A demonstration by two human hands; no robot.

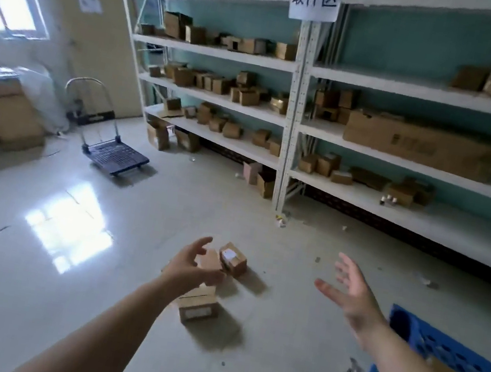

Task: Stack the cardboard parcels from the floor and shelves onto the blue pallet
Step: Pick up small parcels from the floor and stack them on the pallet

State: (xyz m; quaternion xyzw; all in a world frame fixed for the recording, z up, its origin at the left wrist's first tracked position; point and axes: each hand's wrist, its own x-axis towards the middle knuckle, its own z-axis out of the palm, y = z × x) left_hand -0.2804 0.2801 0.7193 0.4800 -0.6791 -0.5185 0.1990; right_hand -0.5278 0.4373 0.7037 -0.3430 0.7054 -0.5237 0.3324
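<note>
1. Hands were both empty: my left hand (190,266) was half-curled with fingers spread, and my right hand (350,291) was wide open, palm turned inward.
2. Small brown cardboard parcels (233,259) lay in a loose cluster on the pale tiled floor (85,305), directly under and just beyond my left hand.
3. My right hand was farther off, to the right of the cluster.
4. Blue perforated plastic pallet (450,356) sat at lower right, beneath my right forearm.
5. I judged the left hand nearer for the pickup.
</note>
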